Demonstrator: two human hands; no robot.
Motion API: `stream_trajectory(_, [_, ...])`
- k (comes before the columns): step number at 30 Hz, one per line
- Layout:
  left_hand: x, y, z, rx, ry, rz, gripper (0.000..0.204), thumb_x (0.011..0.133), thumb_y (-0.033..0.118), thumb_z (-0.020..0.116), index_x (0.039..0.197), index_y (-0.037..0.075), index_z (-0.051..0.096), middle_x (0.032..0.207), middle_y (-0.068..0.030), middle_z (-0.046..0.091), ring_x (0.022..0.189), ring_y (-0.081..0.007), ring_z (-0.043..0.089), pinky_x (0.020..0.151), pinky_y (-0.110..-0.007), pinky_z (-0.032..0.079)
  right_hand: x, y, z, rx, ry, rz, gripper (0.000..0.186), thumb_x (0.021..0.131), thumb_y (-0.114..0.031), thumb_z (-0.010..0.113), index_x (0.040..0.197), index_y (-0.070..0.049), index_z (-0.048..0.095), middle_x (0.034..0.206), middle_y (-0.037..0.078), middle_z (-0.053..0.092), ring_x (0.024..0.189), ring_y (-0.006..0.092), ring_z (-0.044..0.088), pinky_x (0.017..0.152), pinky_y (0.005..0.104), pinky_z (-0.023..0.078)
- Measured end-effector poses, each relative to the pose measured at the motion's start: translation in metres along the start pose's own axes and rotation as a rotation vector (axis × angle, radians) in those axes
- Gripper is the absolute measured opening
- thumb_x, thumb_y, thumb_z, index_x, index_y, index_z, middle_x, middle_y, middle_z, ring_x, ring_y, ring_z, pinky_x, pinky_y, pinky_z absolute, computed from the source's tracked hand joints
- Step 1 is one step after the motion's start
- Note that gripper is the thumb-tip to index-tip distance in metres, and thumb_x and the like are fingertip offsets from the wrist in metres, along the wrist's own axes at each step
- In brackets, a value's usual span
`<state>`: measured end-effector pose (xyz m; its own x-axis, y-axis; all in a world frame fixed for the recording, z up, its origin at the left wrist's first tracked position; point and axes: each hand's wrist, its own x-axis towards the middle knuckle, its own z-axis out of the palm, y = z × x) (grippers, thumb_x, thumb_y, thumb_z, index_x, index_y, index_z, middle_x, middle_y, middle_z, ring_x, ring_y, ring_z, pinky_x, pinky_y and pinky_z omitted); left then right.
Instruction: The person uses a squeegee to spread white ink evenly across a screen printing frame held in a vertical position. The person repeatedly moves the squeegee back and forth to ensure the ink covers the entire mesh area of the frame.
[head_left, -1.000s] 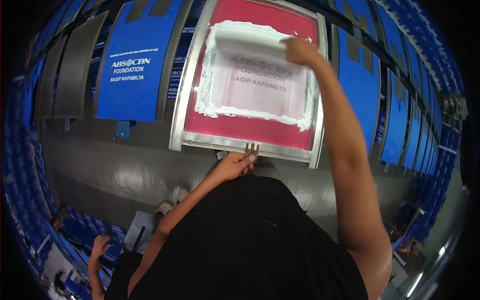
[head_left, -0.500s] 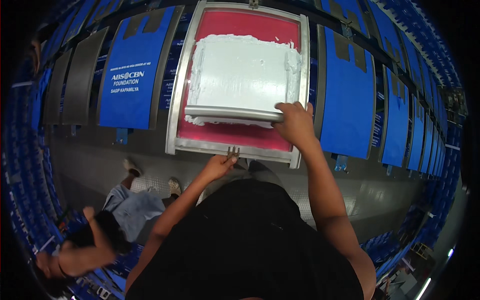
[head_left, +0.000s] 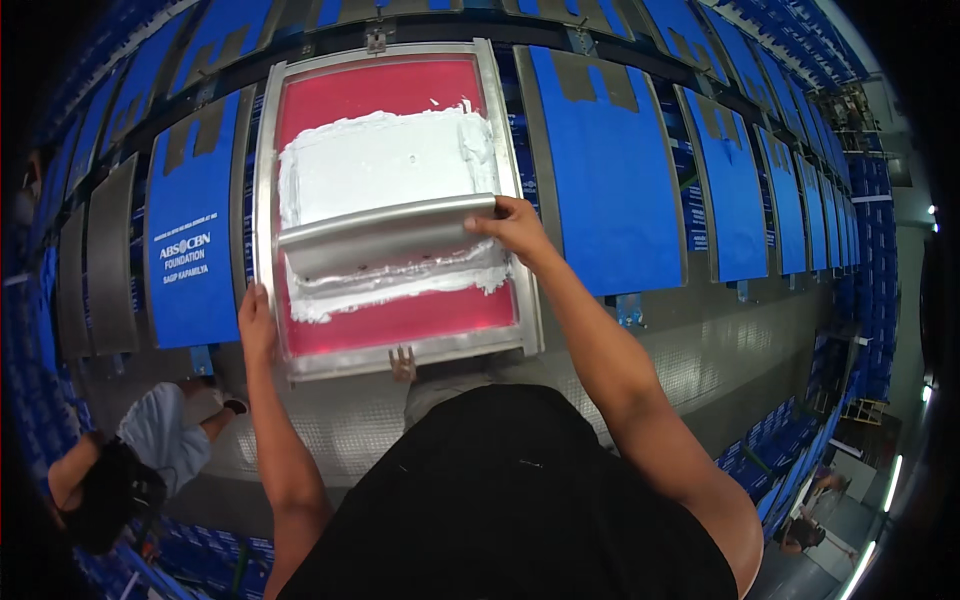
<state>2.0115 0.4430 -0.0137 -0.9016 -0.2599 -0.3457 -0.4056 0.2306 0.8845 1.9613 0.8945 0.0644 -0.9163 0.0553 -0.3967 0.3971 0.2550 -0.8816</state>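
A screen-printing frame (head_left: 265,190) with a silver metal rim and red mesh (head_left: 375,88) lies before me, slightly left of the middle. Thick white ink (head_left: 360,160) covers much of the mesh, ragged at its edges. Across the lower part of the ink a wide metal squeegee (head_left: 385,235) rests tilted, its broad face showing. My right hand (head_left: 515,230) is closed on the squeegee's right end, thumb on the face. On the frame's left side, near its lower corner, my left hand (head_left: 257,325) grips the rim. A metal clip (head_left: 402,363) sits at the frame's near edge.
Flat boards with blue cloth printed in white, such as one at left (head_left: 190,225) and one at right (head_left: 620,180), line the bench on both sides. At the lower left a person (head_left: 165,440) stands on the metal-plate floor (head_left: 740,365).
My left hand has gone from the clip at the near edge to the frame's left side. The squeegee has tipped, showing its face. The view has swung right, and the other person has moved.
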Motion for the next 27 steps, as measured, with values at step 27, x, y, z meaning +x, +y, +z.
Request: stream_trajectory(27, [-0.182,0.123,0.383,-0.161,-0.068,-0.089,0.051,0.097,0.033,0.055,0.133,-0.001,0.05,0.127,-0.0166,0.059,0.116,-0.0205,0.055,0.097,-0.029,0.041,-0.073,0.068,-0.433,-0.078,0.059,-0.008,0.04,0.069,-0.013,0.08,0.105,0.0,0.068,0.098,0.009,0.068,0.092,0.0174,0.062,0.086,0.0307,0.046])
